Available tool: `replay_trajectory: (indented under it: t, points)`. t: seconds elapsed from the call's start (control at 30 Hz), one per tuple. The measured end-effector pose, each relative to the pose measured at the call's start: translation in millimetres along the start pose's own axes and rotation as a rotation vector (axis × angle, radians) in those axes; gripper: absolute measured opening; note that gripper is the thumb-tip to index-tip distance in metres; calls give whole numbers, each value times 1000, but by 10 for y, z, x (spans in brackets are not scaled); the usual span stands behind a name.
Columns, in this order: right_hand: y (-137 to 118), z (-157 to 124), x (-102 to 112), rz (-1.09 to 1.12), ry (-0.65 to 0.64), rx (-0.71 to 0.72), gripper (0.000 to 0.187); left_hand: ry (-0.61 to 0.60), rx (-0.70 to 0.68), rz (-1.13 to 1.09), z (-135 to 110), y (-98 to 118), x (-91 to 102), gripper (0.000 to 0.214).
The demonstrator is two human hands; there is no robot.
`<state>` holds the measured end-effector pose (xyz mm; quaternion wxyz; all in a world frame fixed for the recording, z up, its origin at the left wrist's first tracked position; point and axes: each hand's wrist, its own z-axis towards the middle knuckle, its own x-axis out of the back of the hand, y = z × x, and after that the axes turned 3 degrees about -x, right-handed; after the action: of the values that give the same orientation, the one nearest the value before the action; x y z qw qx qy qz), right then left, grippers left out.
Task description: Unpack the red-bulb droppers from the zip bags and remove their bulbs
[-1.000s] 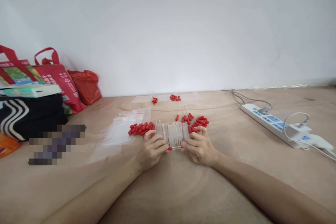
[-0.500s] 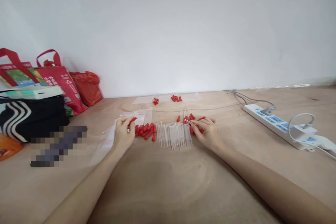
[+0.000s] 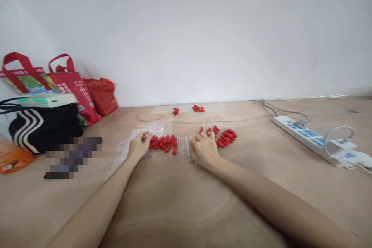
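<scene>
My left hand (image 3: 139, 144) is at the left edge of a row of red rubber bulbs (image 3: 165, 142), its fingers bent together; what is between the fingertips is hidden. My right hand (image 3: 205, 149) reaches over the right side of a bundle of thin clear tubes (image 3: 183, 148), its fingers curled down onto them and its fingertips partly hidden. Just behind it, a few tubes fitted with red bulbs (image 3: 215, 129) fan out. To the right of that hand lies a second heap of red bulbs (image 3: 228, 137).
Clear plastic bags (image 3: 162, 126) lie beyond my left hand. More red pieces (image 3: 198, 108) rest near the wall. A white power strip (image 3: 308, 136) with cables is on the right. Shopping bags (image 3: 72, 93) and a black striped bag (image 3: 46, 128) stand on the left.
My right hand has moved left and down from the right-hand heap onto the clear tubes. The red bulb that stood up from my left hand no longer shows there. The view has shifted slightly.
</scene>
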<state>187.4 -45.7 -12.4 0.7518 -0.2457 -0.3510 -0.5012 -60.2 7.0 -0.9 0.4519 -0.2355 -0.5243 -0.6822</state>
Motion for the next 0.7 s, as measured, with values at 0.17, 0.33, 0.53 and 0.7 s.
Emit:
replay_trajectory:
  t: [0.17, 0.33, 0.53, 0.7]
  points:
    - [-85, -35, 112, 31, -144, -34, 32, -10, 33, 36, 15, -12, 28, 36]
    - [-72, -66, 215, 112, -196, -75, 50, -12, 49, 73, 19, -7, 24, 34]
    - [294, -281, 266, 111, 12, -137, 40, 20, 15, 100, 8, 26, 49, 32]
    - [746, -585, 364, 71, 136, -159, 32, 100, -74, 124, -60, 192, 57, 32]
